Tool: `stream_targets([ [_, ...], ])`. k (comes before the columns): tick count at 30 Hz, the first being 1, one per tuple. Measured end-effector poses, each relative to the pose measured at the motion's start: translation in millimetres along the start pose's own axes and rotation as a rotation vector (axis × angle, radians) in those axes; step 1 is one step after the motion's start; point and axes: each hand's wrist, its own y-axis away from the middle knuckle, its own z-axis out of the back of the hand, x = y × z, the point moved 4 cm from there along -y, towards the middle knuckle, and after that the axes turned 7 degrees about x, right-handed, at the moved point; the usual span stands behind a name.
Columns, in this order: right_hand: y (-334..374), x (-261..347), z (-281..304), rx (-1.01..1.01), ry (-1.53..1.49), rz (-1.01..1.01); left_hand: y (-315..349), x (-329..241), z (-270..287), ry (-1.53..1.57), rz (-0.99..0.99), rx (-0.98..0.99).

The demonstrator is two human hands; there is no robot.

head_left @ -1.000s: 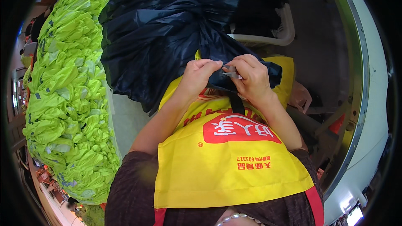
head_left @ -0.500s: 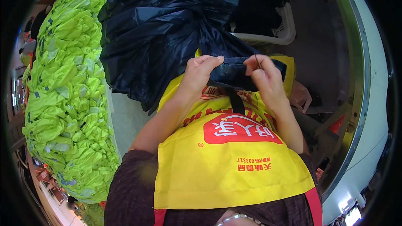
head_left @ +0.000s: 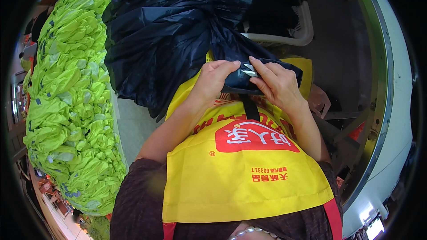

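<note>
Dark navy fabric, thin and shiny, spreads in gathered folds in front of me, one edge drawn over my lap. My left hand is closed on that edge, thumb pressed on top. In my right hand is a pair of thread snips; two short silvery blades stand slightly apart beyond the fingers, pointing left toward my left thumb and lying against the cloth. The snips' handle is hidden under the palm. A yellow apron with red print covers my front and lap beneath the fabric.
A long heap of bright lime-green garments runs along my left. Beyond the navy cloth stands a white plastic basket holding dark fabric. At the right a pale tabletop with a metal edge curves by, with metal framing below it.
My right hand, blurred and raised before, has come down and left onto the navy cloth, and the snips' blades now show close to my left thumb. My left hand stays nearly in place.
</note>
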Motion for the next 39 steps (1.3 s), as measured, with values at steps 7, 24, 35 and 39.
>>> stream_targets([
  [7, 0, 0, -4, 0.002, -0.012, 0.004, -1, 1, 2, 0.013, 0.048, 0.043],
  [24, 0, -4, -12, -0.123, 0.026, 0.101, -9, 5, 6, 0.058, 0.129, 0.043],
  [35, 7, -39, 25, -0.406, -0.786, -0.473, 41, -66, 55, -1.274, -1.178, 0.077],
  [39, 1, -60, 27, -0.38, -0.671, -0.464, 80, -92, 200, 0.074, -0.745, 0.192],
])
